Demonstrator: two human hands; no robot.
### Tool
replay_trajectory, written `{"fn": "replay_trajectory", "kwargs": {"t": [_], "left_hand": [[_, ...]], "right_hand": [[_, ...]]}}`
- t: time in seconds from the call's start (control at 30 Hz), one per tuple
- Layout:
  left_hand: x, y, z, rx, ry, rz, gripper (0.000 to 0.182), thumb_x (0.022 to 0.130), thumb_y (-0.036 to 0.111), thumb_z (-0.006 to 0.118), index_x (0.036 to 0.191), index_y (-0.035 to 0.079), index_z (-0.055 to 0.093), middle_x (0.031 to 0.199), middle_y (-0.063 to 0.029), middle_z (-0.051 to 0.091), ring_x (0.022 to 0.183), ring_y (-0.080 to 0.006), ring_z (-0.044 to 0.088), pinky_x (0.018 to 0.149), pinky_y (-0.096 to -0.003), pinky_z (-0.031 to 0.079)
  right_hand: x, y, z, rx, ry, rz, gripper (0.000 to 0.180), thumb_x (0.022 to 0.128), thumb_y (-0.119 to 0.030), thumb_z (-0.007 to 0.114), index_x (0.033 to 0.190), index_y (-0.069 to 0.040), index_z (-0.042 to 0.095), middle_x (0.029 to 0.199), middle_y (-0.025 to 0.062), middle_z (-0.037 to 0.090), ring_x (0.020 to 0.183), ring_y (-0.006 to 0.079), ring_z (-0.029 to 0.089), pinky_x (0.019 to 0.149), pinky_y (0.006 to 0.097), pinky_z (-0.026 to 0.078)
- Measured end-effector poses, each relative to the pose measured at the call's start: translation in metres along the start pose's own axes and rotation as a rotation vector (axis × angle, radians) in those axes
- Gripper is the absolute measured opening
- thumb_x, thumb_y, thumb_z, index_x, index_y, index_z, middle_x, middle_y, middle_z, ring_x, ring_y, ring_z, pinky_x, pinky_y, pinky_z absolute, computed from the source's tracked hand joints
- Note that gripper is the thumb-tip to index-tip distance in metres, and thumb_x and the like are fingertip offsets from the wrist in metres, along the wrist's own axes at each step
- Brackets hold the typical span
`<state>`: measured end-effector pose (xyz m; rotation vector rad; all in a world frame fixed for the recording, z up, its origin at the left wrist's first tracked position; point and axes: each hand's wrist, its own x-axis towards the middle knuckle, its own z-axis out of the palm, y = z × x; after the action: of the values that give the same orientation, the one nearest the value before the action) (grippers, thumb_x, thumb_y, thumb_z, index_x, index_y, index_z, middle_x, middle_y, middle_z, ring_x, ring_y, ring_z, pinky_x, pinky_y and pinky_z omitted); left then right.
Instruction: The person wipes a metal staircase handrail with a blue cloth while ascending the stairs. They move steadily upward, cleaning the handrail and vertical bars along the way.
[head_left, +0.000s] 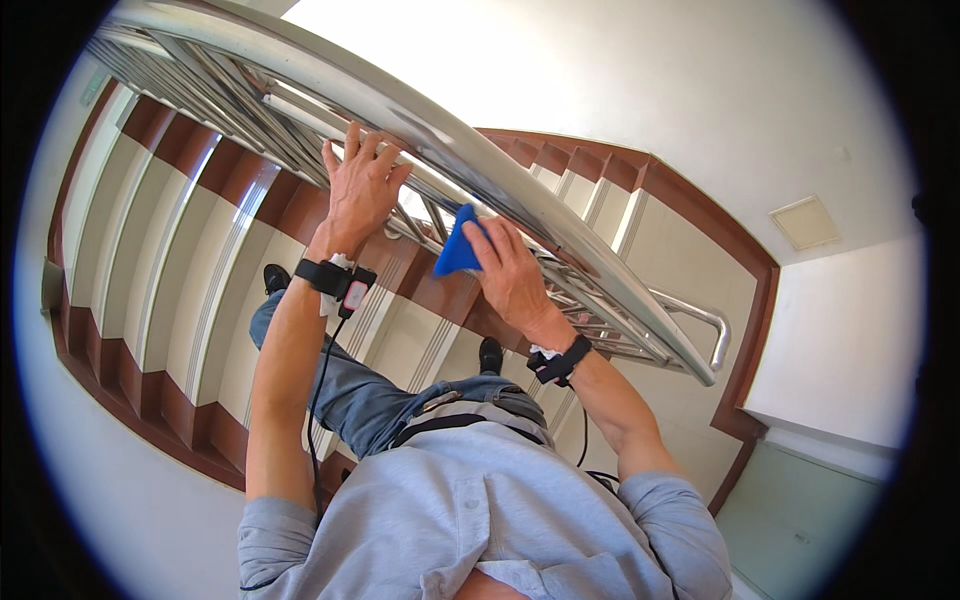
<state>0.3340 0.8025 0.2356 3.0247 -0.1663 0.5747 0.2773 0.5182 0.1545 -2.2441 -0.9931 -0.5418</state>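
Note:
A thick, shiny metal handrail (480, 161) crosses the view from upper left to lower right, with thinner metal bars (247, 127) beneath it. My left hand (364, 184) rests its spread fingertips on the railing just under the handrail; nothing shows in its grasp. To the right of it, my right hand (514, 266) holds a blue cloth (459, 244) against the railing bars, its fingers bent over the cloth. Part of the cloth is hidden behind those fingers. Each wrist wears a black strap with a small device and a cable.
Cream stairs with red-brown edging (217, 210) lie under my feet and to the left. More steps (592, 195) show beyond the handrail, beside a landing (686, 247). A bent metal rail end (720, 337) stands at the right. White walls (832, 315) and a greenish door (802, 510) are further right.

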Motion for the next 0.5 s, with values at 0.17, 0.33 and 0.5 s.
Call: {"fn": "replay_trajectory", "kwargs": {"t": [0.17, 0.33, 0.5], "left_hand": [[0.0, -0.002, -0.005, -0.025, -0.026, 0.023, 0.033, 0.105, 0.034, 0.075, 0.13, 0.013, 0.079, 0.149, -0.0127, 0.065, 0.16, -0.0448, 0.038, 0.122, -0.0838, 0.025], [-0.001, -0.002, -0.006, -0.087, 0.105, 0.062, 0.025, 0.103, 0.029, 0.075, 0.12, 0.01, 0.08, 0.129, -0.0136, 0.068, 0.146, -0.0401, 0.048, 0.123, -0.082, 0.021], [-0.001, -0.002, -0.005, -0.05, 0.037, 0.031, 0.035, 0.106, 0.032, 0.073, 0.135, 0.012, 0.077, 0.15, -0.0159, 0.065, 0.162, -0.0459, 0.033, 0.125, -0.0777, 0.026]], "right_hand": [[-0.013, 0.015, 0.025, 0.013, -0.025, 0.346, 0.077, 0.096, -0.004, 0.08, 0.165, -0.001, 0.046, 0.162, 0.0307, 0.05, 0.144, 0.0518, 0.054, 0.121, 0.0545, 0.048], [-0.017, 0.018, 0.002, -0.023, 0.096, 0.167, 0.071, 0.101, -0.005, 0.075, 0.166, 0.0, 0.045, 0.164, 0.0281, 0.05, 0.144, 0.0503, 0.055, 0.12, 0.0556, 0.048], [-0.006, 0.011, 0.009, -0.151, -0.086, 0.228, 0.075, 0.103, -0.015, 0.076, 0.167, 0.003, 0.042, 0.163, 0.0307, 0.049, 0.146, 0.051, 0.053, 0.123, 0.0582, 0.044]]}}
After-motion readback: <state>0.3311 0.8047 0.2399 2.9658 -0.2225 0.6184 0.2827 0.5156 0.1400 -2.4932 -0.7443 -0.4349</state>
